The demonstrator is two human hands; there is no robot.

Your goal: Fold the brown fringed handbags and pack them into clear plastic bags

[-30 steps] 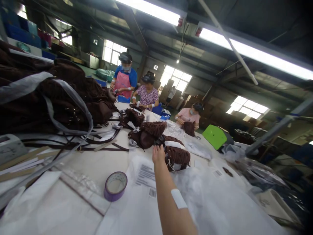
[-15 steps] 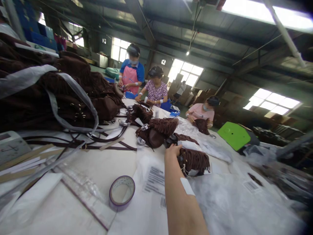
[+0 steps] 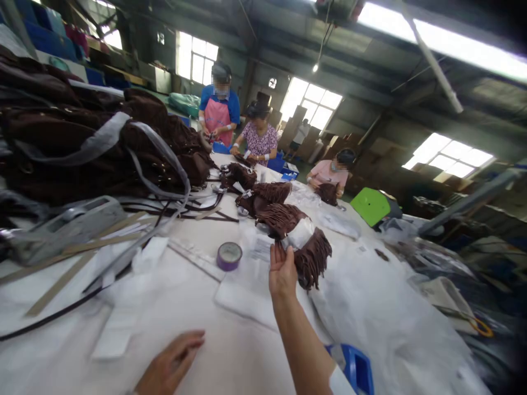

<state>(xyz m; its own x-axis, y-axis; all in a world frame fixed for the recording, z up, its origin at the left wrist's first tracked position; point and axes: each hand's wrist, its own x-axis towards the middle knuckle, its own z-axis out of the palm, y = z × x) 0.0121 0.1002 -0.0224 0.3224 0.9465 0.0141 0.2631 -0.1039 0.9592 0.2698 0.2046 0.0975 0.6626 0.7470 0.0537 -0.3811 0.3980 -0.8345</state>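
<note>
My right hand [image 3: 283, 269] reaches forward with its fingers and thumb closed on the near edge of a dark brown fringed bag [image 3: 315, 258]. White wrapping [image 3: 301, 234] crosses the middle of this bag, and its fringe hangs down on the right. My left hand [image 3: 171, 362] is low in the view over the white table [image 3: 197, 307]. Its fingers are stretched out, the thumb is a little apart, and it holds nothing. Just beyond the held bag lie more brown fringed bags [image 3: 272, 192]. A roll of purple-edged tape [image 3: 229, 256] rests on the table between my two hands.
A big heap of brown bags [image 3: 164, 148] fills the left side, with a grey tool [image 3: 69, 225] and strips before it. Clear plastic [image 3: 370, 307] covers the right. A blue dispenser [image 3: 354, 365] is by my right forearm. Several co-workers [image 3: 258, 134] work across the table.
My right hand has drawn the fringed bag nearer and turned it, exposing the white wrapping. My left hand has come into view at the bottom. The camera has shifted, showing the blue dispenser.
</note>
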